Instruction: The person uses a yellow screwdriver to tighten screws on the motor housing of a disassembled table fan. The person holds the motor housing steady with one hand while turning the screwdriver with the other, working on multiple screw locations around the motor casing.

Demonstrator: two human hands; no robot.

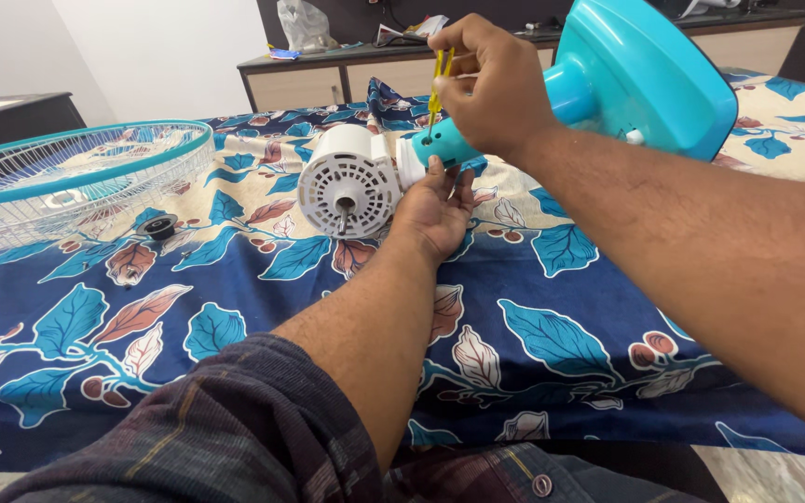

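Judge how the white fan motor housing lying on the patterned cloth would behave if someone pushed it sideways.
The motor housing is drum-shaped and lies on its side, so it would probably roll. It looks rigid plastic, likely heavy for its size. The left hand beside it and the soft cloth may check it.

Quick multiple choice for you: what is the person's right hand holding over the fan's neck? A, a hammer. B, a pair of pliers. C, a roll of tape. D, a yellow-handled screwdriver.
D: the right hand pinches a thin yellow-handled screwdriver with its tip pointed down at the turquoise neck beside the white motor housing, while the left hand steadies that neck from below.
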